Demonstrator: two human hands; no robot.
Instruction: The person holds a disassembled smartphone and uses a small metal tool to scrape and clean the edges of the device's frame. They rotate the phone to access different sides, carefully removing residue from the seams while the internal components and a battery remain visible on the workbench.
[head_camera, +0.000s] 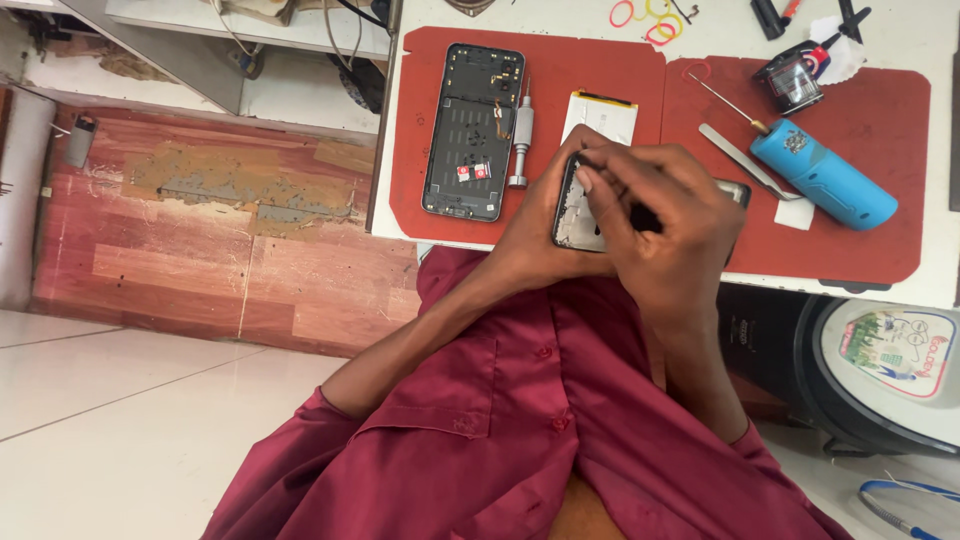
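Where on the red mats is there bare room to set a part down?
Free: right red mat below the blue cylinder; left mat's strip left of the black phone back. Crowded: the middle, around both hands and the battery.

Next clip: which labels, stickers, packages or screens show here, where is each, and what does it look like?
Round printed label: on a dark container's lid, lower right below the table edge; white with red border and colourful picture.
Dark sticker: on the blue cylinder, right red mat.
Two small red-and-white cards: inside the opened phone body, left mat.
No lit screens.
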